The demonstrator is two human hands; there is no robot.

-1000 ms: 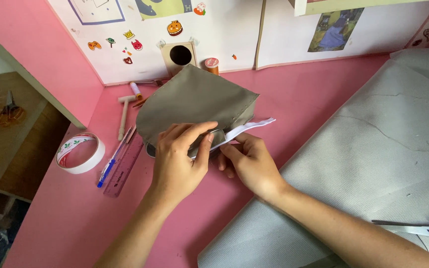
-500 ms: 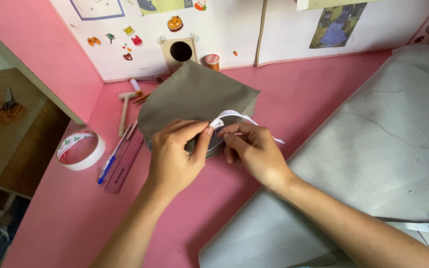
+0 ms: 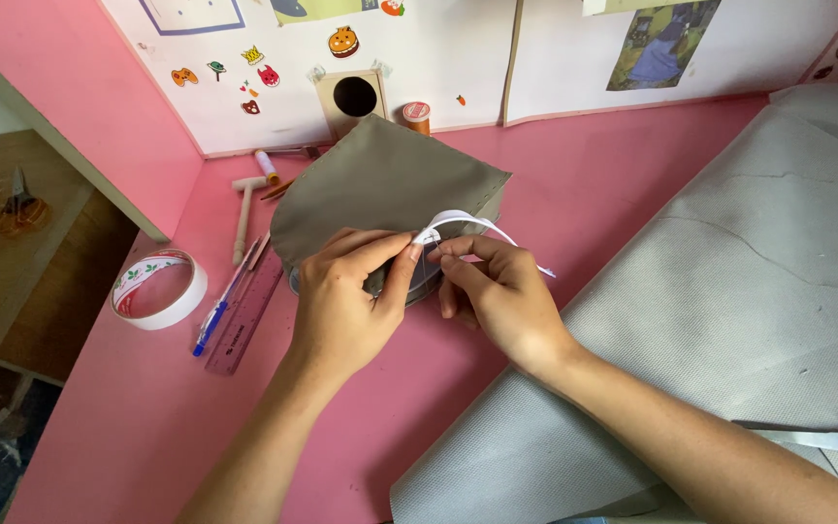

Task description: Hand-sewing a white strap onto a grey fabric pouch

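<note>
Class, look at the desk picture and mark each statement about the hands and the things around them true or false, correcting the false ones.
1. Both hands pinch a white strip at the edge of the grey-green fabric piece. True.
2. The roll of tape lies right of the right hand. False: it lies left of the left hand.
3. A blue pen lies beside the pink ruler. True.
4. The desk is green. False: it is pink.
5. The small wooden mallet rests on the fabric. False: it lies on the desk, beside it.
</note>
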